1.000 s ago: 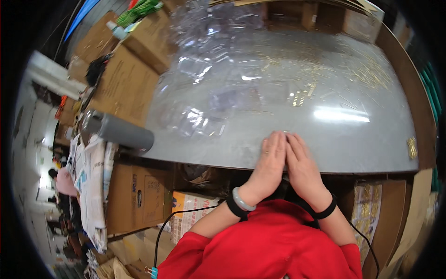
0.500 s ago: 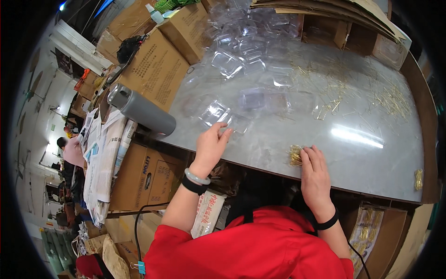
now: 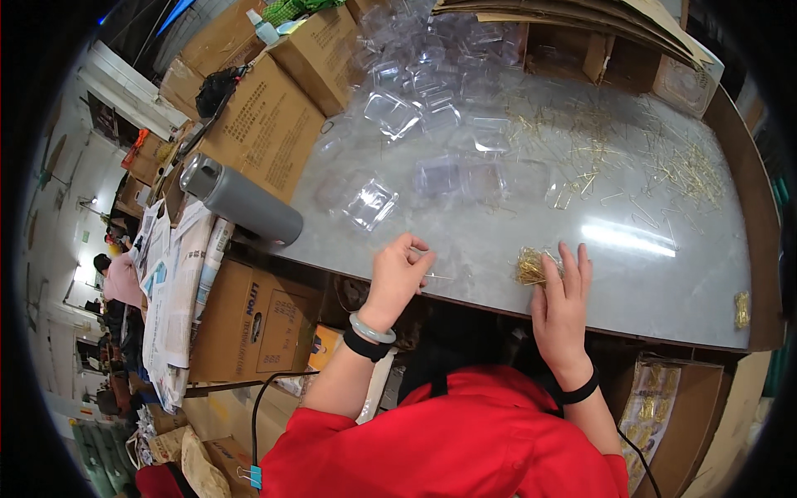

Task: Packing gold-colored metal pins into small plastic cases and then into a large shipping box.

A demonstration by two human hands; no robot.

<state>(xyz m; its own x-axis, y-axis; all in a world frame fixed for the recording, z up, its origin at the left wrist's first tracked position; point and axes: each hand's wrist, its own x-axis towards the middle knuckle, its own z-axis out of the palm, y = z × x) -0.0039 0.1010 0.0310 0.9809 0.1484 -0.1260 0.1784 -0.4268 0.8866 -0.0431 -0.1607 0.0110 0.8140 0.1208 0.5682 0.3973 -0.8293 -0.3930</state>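
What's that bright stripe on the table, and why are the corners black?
Head view: the white stripe is glare, probably a lamp reflected in the grey tabletop; head view corners: black because the round fisheye picture doesn't reach them.

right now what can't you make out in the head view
All in the head view:
- Left hand: its own fingers hide whether it grips the thin wire.
- Golden wire bundle: partly covered by the right hand.
- Loose golden wires: too small and tangled to count.
- Clear plastic pile: cut off by the top edge.

Gold wire bundle (image 3: 530, 267) (brassy, perhaps)
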